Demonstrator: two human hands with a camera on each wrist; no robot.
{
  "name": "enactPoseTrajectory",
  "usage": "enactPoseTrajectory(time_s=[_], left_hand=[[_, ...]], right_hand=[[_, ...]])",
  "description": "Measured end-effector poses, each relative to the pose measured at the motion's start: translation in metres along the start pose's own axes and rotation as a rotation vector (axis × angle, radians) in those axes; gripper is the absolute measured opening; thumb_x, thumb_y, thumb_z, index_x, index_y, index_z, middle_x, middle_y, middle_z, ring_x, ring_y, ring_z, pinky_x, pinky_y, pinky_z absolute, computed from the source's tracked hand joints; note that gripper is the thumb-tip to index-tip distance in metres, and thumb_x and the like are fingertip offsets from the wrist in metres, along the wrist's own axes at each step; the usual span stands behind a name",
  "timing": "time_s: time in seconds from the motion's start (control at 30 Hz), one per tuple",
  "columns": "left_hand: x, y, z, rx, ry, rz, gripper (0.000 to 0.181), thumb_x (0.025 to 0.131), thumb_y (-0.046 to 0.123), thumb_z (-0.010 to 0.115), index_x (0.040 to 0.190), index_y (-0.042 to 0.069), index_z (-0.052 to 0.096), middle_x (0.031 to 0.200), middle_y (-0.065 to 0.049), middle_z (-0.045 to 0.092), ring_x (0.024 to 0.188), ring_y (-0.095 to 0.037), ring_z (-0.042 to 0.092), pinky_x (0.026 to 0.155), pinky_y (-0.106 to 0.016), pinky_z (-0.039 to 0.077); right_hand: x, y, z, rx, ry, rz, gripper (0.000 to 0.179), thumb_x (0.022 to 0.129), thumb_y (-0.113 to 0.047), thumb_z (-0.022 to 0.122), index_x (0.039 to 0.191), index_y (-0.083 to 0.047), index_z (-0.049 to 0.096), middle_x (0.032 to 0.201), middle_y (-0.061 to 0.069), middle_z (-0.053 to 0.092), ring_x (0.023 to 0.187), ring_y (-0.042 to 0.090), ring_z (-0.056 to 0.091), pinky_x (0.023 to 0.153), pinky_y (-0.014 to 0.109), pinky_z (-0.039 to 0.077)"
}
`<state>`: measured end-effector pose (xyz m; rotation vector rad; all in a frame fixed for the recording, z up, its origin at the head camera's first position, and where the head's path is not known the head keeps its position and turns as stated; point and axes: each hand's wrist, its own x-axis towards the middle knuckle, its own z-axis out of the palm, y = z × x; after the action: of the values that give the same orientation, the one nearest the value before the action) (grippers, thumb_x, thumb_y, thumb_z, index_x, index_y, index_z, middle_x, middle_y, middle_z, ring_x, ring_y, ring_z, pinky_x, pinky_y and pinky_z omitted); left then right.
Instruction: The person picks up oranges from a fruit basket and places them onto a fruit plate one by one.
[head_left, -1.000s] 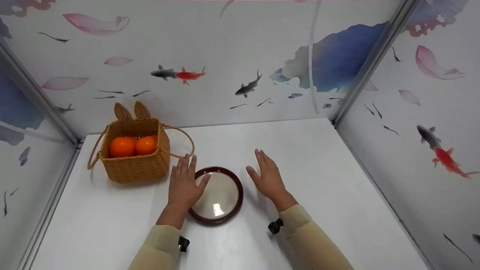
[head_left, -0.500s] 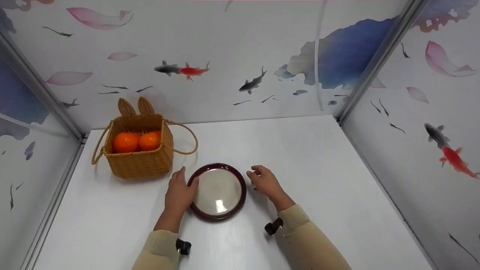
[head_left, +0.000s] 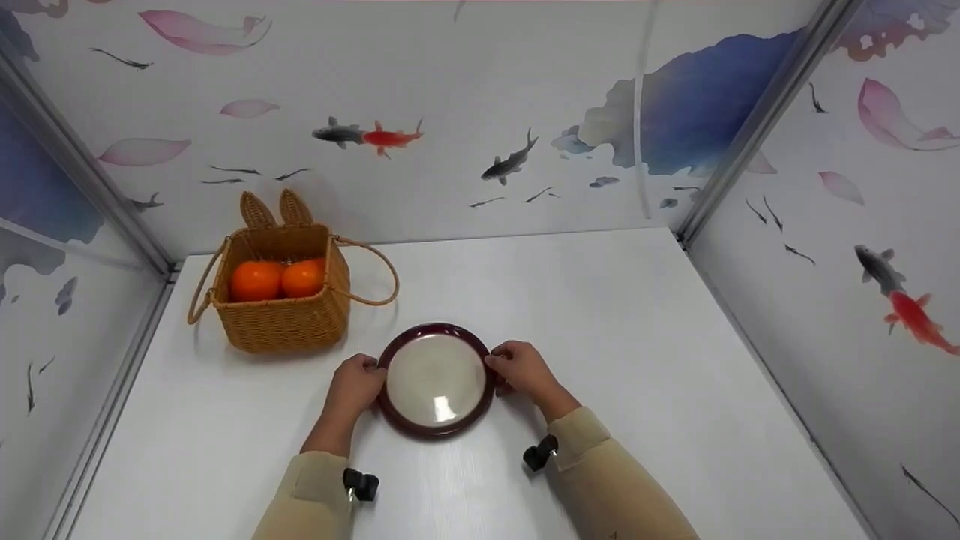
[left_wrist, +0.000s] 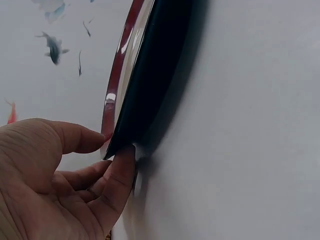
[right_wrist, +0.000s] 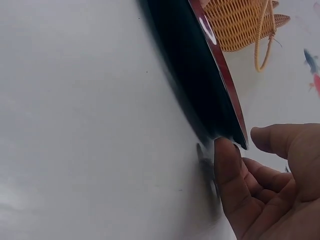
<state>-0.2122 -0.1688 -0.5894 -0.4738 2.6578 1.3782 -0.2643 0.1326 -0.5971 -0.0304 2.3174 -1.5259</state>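
Observation:
A round plate [head_left: 435, 375] with a cream middle and a dark red rim lies on the white table. At its left edge my left hand [head_left: 354, 386] pinches the rim, thumb [left_wrist: 85, 139] on top and fingers beneath. My right hand [head_left: 527, 373] is at the opposite edge, fingers curled under the rim and thumb [right_wrist: 270, 137] right at its upper side. Both wrist views show the plate's dark underside [right_wrist: 192, 65] just over the table, with its shadow below.
Back left stands a wicker basket [head_left: 289, 326] with two ear shapes, side handles and orange fruits [head_left: 256, 280] inside. White walls [head_left: 450, 75] painted with fish and petals enclose the table [head_left: 600, 300] at the back and sides.
Both hands were spread flat on either side, the left one over the plate. They have drawn in, curled their fingers and come to the rim. The camera view shifted slightly.

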Motion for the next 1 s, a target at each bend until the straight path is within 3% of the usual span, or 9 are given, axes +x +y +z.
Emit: enactPoseTrajectory(time_s=[0.17, 0.63, 0.87, 1.0], left_hand=[[-0.0005, 0.0016, -0.0011, -0.01, -0.008, -0.028, 0.03, 0.092, 0.014, 0.057, 0.112, -0.004, 0.07, 0.108, -0.02, 0.071, 0.091, -0.027, 0.066, 0.07, -0.033, 0.054], [-0.0006, 0.0005, -0.0021, -0.016, -0.036, -0.051, 0.028, 0.093, 0.015, 0.057, 0.11, -0.004, 0.068, 0.105, -0.019, 0.07, 0.087, -0.024, 0.065, 0.067, -0.03, 0.053], [-0.0059, 0.0073, -0.002, -0.037, -0.02, -0.038, 0.022, 0.093, 0.013, 0.056, 0.103, -0.003, 0.068, 0.096, -0.017, 0.069, 0.081, -0.023, 0.064, 0.062, -0.028, 0.051], [-0.0038, 0.0079, 0.0005, -0.027, -0.027, -0.049, 0.024, 0.094, 0.013, 0.056, 0.106, -0.003, 0.068, 0.099, -0.017, 0.069, 0.082, -0.023, 0.064, 0.063, -0.028, 0.052]], right_hand=[[0.0004, -0.002, 0.0005, -0.031, 0.016, -0.006, 0.014, 0.098, -0.013, 0.067, 0.104, -0.001, 0.07, 0.087, 0.011, 0.071, 0.065, 0.016, 0.068, 0.059, 0.029, 0.059], [-0.0024, -0.0022, 0.0055, -0.059, 0.038, -0.039, 0.012, 0.094, -0.008, 0.07, 0.102, 0.001, 0.071, 0.09, 0.011, 0.072, 0.069, 0.016, 0.068, 0.062, 0.027, 0.058], [-0.0024, -0.0008, 0.0047, 0.015, 0.03, -0.027, 0.012, 0.095, -0.005, 0.067, 0.104, 0.003, 0.069, 0.092, 0.013, 0.073, 0.065, 0.015, 0.068, 0.06, 0.029, 0.06], [-0.0026, -0.0002, 0.003, 0.001, 0.038, -0.025, 0.011, 0.095, -0.005, 0.067, 0.104, 0.003, 0.069, 0.092, 0.013, 0.072, 0.066, 0.016, 0.067, 0.06, 0.029, 0.06]])
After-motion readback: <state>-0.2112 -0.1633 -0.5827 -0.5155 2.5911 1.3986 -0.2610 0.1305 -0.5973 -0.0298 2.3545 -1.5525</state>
